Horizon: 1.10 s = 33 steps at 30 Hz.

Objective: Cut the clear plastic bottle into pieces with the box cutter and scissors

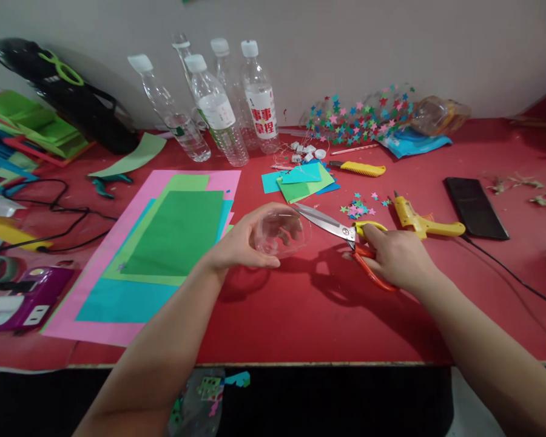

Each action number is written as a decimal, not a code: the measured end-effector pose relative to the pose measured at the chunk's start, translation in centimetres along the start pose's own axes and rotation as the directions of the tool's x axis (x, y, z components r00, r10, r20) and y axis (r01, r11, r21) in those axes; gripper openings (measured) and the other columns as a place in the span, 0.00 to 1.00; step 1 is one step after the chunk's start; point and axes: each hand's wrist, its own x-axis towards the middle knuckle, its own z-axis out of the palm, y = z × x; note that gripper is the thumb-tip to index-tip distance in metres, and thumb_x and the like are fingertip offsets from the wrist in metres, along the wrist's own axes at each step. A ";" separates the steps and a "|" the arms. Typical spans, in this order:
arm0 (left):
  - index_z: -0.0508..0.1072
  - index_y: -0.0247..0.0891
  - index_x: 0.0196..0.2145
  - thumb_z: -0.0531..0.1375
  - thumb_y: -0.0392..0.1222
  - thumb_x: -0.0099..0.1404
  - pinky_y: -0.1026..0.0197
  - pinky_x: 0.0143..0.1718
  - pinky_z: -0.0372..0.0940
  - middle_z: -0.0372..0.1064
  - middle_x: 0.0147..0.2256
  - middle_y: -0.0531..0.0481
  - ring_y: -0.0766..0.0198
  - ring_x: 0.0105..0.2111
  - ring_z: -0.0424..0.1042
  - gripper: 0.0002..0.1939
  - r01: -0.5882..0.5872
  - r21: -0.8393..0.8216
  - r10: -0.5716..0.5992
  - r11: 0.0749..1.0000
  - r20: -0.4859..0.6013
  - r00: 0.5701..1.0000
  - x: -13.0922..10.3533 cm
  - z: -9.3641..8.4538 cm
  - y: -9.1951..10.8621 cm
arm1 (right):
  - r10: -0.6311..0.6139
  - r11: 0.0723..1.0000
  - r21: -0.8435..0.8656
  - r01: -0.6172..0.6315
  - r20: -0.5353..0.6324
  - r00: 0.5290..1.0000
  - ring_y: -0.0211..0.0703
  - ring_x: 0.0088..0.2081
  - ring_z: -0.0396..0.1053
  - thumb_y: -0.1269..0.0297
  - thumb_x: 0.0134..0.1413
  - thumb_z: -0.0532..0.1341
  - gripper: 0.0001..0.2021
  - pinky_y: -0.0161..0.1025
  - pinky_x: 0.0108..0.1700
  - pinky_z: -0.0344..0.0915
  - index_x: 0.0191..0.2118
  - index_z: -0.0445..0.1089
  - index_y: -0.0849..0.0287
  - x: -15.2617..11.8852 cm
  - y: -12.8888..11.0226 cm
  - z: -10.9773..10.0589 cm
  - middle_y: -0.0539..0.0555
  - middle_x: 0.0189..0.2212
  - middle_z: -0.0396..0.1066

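Observation:
My left hand (250,240) is wrapped round a clear plastic piece (284,233), round and cup-like, held above the red table (264,328). To its right, my right hand (395,255) grips scissors (330,224) with one yellow and one red handle. The blades point left, their tips near the upper rim of the clear piece; whether they touch it I cannot tell. Small coloured paper pieces (300,179) lie beyond the blades, and a little heap of star confetti (358,208) is behind the scissors.
Plastic bottles (218,115) stand along the wall. Coloured sheets (173,233) lie at left. A yellow cutter (361,169), a yellow glue gun (423,221) with its cable and a black phone (475,207) lie at right. A black bottle (82,109) leans back left.

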 end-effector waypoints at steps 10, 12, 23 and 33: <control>0.68 0.42 0.56 0.73 0.35 0.48 0.56 0.47 0.69 0.73 0.48 0.44 0.56 0.46 0.74 0.37 -0.036 0.307 0.059 0.951 -0.065 0.996 -0.1 -0.3 0.1 | 0.014 1.000 0.020 -0.013 -0.056 0.998 0.49 0.24 0.70 0.39 0.63 0.45 0.29 0.39 0.28 0.46 0.38 0.69 0.61 -0.3 -0.2 0.0 0.58 0.24 0.74; 0.67 0.42 0.56 0.73 0.35 0.48 0.55 0.48 0.69 0.73 0.49 0.43 0.57 0.46 0.74 0.38 -0.045 0.329 0.070 0.943 -0.064 0.996 -0.1 -0.3 0.0 | 0.029 1.000 -0.008 -0.029 -0.037 0.999 0.50 0.25 0.71 0.40 0.63 0.46 0.29 0.39 0.28 0.46 0.39 0.70 0.61 -0.2 -0.3 0.0 0.59 0.24 0.75; 0.68 0.42 0.55 0.73 0.37 0.49 0.59 0.42 0.69 0.73 0.45 0.44 0.58 0.44 0.74 0.35 -0.020 0.249 0.037 0.968 -0.062 0.997 0.0 -0.2 0.0 | 0.024 0.999 -0.043 -0.022 0.047 0.999 0.46 0.21 0.64 0.47 0.64 0.47 0.22 0.38 0.27 0.43 0.38 0.69 0.60 -0.1 -0.7 -0.4 0.56 0.20 0.70; 0.72 0.45 0.53 0.74 0.41 0.47 0.57 0.40 0.67 0.74 0.46 0.44 0.56 0.44 0.73 0.34 0.008 0.053 -0.007 0.999 -0.021 1.000 -0.1 -0.1 0.1 | 0.010 1.000 0.026 -0.010 -0.002 1.000 0.47 0.22 0.66 0.39 0.63 0.42 0.30 0.38 0.26 0.41 0.36 0.68 0.61 -0.1 -0.5 -0.3 0.57 0.21 0.71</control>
